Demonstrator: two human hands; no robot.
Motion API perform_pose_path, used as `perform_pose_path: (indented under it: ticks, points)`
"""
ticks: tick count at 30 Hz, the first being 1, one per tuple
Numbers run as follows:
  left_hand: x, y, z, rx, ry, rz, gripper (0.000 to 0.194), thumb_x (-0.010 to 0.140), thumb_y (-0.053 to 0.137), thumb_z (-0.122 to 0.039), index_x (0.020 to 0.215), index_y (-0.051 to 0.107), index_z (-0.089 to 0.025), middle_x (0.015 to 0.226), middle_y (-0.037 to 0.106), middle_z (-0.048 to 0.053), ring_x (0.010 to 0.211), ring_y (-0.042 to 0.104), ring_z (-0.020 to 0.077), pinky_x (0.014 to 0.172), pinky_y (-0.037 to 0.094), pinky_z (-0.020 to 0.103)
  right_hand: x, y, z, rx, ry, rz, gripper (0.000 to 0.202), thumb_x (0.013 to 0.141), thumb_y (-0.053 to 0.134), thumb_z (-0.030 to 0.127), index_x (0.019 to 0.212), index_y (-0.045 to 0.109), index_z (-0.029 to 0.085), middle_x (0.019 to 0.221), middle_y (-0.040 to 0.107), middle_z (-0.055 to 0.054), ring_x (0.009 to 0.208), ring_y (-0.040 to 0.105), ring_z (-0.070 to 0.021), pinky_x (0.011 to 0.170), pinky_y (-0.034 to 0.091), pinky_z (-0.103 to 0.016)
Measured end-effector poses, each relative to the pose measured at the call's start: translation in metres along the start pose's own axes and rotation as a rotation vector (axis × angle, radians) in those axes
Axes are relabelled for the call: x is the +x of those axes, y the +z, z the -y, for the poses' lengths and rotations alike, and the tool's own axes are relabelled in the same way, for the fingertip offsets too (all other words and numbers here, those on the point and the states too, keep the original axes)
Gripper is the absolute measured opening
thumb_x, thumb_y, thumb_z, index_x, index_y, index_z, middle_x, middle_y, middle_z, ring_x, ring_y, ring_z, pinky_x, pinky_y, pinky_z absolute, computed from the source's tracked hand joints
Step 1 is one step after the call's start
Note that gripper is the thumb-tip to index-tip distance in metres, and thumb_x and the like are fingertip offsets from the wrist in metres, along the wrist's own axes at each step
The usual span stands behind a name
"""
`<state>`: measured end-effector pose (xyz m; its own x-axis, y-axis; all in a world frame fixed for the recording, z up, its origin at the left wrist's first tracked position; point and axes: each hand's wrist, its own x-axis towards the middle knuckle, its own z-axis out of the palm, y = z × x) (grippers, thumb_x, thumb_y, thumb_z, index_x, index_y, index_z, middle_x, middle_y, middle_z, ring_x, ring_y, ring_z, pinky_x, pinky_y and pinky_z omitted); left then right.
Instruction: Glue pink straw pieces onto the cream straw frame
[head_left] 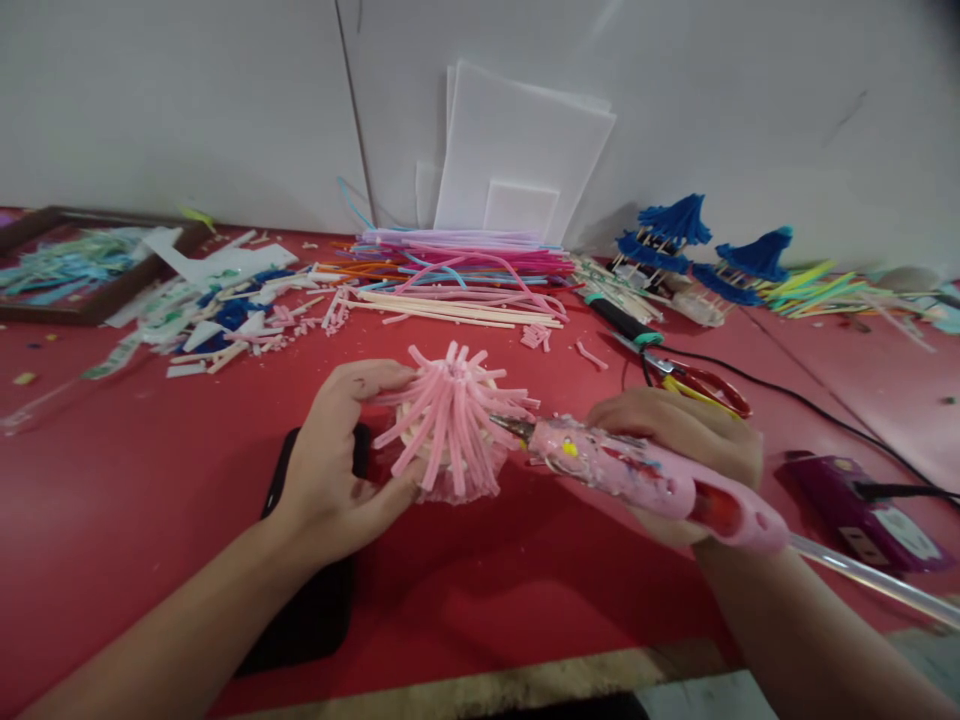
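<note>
Near the middle of the red table, my left hand grips the left side of a small pink roof-like piece, thumb in front and fingers behind. Pink strips fan downward from its top, over a pale round base. From the right, my right hand is wrapped round a pink hot glue gun with hardened glue on its body. The metal nozzle touches or nearly touches the strips on the piece's right side. A clear glue stick sticks out of the gun's back end.
A black phone lies under my left wrist. Pliers and a purple power strip are at right. Behind are coloured stems, white sheets, blue roof models, scraps and a framed tray.
</note>
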<state>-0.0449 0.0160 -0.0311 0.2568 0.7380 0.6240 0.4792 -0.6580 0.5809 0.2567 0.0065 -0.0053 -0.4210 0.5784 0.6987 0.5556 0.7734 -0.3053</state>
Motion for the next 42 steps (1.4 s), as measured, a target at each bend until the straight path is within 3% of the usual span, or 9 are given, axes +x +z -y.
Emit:
perform_pose_path:
  ticks: [7,27,32,38,42]
  points:
    - [0.0,-0.001,0.001,0.018,-0.001,-0.011,0.059,0.072,0.071,-0.022,0.127,0.051,-0.029,0.12,0.058,0.011,0.108,0.062,0.0311,0.096,0.052,0.053,0.0,-0.002,-0.001,0.011,-0.039,0.061,0.006,0.08,0.057,0.022,0.086,0.057,0.02,0.074,0.066,-0.004,0.063,0.063,-0.0157,0.056,0.048,-0.028]
    - [0.0,-0.002,0.0,0.032,0.001,-0.002,0.059,0.073,0.069,-0.022,0.128,0.05,-0.03,0.12,0.056,0.01,0.109,0.059,0.0312,0.095,0.051,0.053,0.001,-0.003,0.004,-0.087,-0.001,0.049,0.004,0.077,0.056,0.025,0.079,0.052,0.023,0.063,0.06,0.002,0.051,0.054,-0.0128,0.049,0.041,-0.026]
    - [0.0,-0.002,0.001,0.039,0.007,0.002,0.058,0.073,0.069,-0.022,0.128,0.049,-0.03,0.119,0.056,0.01,0.108,0.059,0.0313,0.093,0.051,0.053,0.001,-0.008,0.003,-0.062,-0.006,0.09,0.004,0.083,0.051,0.027,0.081,0.051,0.024,0.064,0.058,0.0,0.053,0.053,-0.014,0.049,0.041,-0.029]
    - [0.003,-0.002,-0.002,0.053,0.028,-0.004,0.056,0.075,0.067,-0.022,0.127,0.049,-0.031,0.121,0.055,0.01,0.113,0.056,0.0323,0.097,0.049,0.055,-0.001,-0.034,-0.017,-0.151,-0.062,0.156,0.01,0.083,0.055,0.022,0.092,0.058,0.025,0.072,0.066,-0.004,0.061,0.061,-0.0174,0.056,0.047,-0.031]
    - [0.007,-0.003,-0.007,0.122,0.087,-0.022,0.05,0.077,0.066,-0.024,0.124,0.05,-0.03,0.122,0.055,0.01,0.115,0.055,0.032,0.098,0.049,0.054,-0.019,-0.038,-0.047,-0.271,0.003,0.357,0.033,0.078,0.056,0.025,0.11,0.061,0.021,0.089,0.073,-0.008,0.075,0.068,-0.0232,0.063,0.052,-0.034]
